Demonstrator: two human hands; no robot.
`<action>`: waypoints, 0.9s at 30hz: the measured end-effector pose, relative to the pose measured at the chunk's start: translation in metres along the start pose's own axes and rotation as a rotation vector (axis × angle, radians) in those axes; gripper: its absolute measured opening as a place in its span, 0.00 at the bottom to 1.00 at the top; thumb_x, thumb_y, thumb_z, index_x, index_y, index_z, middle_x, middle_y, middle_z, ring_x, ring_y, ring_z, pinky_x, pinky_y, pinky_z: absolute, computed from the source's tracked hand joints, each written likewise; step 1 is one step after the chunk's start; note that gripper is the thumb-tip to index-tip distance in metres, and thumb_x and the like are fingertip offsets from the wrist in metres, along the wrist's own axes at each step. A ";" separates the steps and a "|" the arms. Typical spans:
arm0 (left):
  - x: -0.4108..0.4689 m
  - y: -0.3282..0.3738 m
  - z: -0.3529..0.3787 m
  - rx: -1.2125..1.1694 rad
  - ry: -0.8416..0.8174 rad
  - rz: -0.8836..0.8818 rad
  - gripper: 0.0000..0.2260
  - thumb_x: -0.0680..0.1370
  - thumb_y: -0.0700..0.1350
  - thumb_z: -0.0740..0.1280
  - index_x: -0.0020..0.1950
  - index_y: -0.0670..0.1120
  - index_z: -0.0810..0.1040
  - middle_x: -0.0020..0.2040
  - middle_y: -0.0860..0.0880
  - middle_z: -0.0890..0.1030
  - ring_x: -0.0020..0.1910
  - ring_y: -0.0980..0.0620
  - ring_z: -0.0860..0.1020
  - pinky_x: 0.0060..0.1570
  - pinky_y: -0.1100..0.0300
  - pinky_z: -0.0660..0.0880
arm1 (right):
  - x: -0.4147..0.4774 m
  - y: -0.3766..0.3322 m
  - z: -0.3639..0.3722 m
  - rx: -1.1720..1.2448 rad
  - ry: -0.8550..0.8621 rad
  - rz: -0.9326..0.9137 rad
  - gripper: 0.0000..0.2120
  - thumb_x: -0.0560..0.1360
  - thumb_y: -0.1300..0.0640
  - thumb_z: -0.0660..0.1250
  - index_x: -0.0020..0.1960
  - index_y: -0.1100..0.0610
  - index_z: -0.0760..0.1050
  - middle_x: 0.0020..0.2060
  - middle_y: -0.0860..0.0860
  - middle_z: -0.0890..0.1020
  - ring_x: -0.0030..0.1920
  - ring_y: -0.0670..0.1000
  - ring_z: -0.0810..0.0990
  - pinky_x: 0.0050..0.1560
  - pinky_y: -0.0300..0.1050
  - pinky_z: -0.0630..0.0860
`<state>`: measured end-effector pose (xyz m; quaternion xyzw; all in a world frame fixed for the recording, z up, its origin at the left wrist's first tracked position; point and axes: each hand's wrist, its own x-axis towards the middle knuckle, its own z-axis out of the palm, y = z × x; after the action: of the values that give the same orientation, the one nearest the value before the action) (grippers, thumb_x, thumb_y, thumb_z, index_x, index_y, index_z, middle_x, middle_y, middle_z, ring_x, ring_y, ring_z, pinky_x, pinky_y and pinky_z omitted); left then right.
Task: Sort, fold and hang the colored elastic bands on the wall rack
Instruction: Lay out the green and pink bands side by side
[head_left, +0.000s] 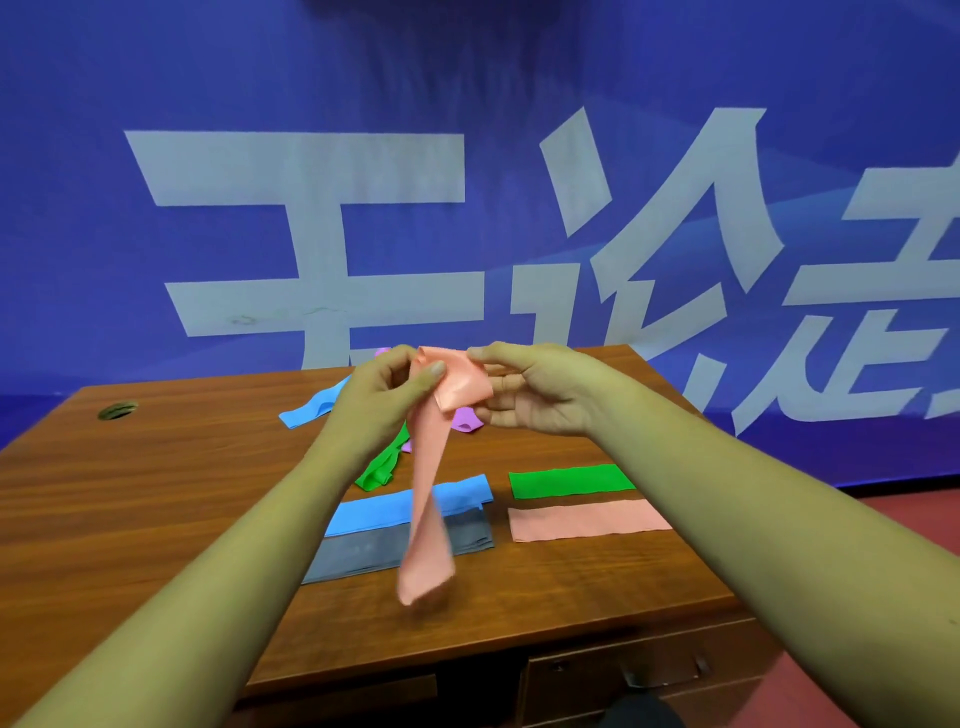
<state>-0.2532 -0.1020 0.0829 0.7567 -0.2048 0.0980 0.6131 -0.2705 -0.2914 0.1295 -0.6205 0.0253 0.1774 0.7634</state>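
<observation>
A blue banner (156, 78) with large white characters filled the background behind a wooden desk (130, 493). On the desk lay a folded blue band (384, 512) touching a folded grey band (363, 551). To their right, a folded green band (571, 480) lay just beside a folded pink band (587, 522). Above them, the left hand (379, 395) and right hand (540, 395) each pinched the top of a salmon-pink band (428, 467), its twisted tail hanging down.

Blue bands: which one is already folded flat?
The nearer blue band, a flat strip lying against the grey band. The farther blue band lies rumpled and loose.
</observation>
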 end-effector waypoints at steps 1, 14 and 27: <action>0.000 0.000 -0.001 0.024 0.021 0.013 0.08 0.76 0.54 0.69 0.45 0.49 0.80 0.40 0.46 0.81 0.38 0.51 0.78 0.40 0.53 0.75 | 0.000 0.001 -0.001 0.011 -0.019 0.032 0.05 0.75 0.59 0.71 0.48 0.60 0.77 0.37 0.56 0.82 0.39 0.53 0.82 0.45 0.47 0.79; -0.008 -0.016 -0.002 -0.075 -0.176 -0.072 0.13 0.70 0.58 0.69 0.43 0.49 0.78 0.42 0.43 0.74 0.45 0.47 0.71 0.47 0.51 0.68 | -0.001 -0.005 -0.006 -0.038 0.036 -0.102 0.04 0.75 0.62 0.65 0.49 0.60 0.76 0.36 0.56 0.83 0.43 0.56 0.81 0.62 0.60 0.75; -0.003 0.000 0.021 -0.265 -0.323 -0.148 0.16 0.77 0.51 0.66 0.60 0.44 0.80 0.55 0.45 0.84 0.55 0.50 0.82 0.56 0.59 0.77 | -0.025 -0.034 -0.005 -0.481 -0.070 -0.182 0.03 0.77 0.61 0.66 0.45 0.59 0.78 0.37 0.56 0.76 0.34 0.50 0.77 0.34 0.41 0.77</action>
<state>-0.2582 -0.1221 0.0770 0.6885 -0.2553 -0.0976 0.6718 -0.2824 -0.3078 0.1667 -0.7773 -0.1002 0.1303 0.6072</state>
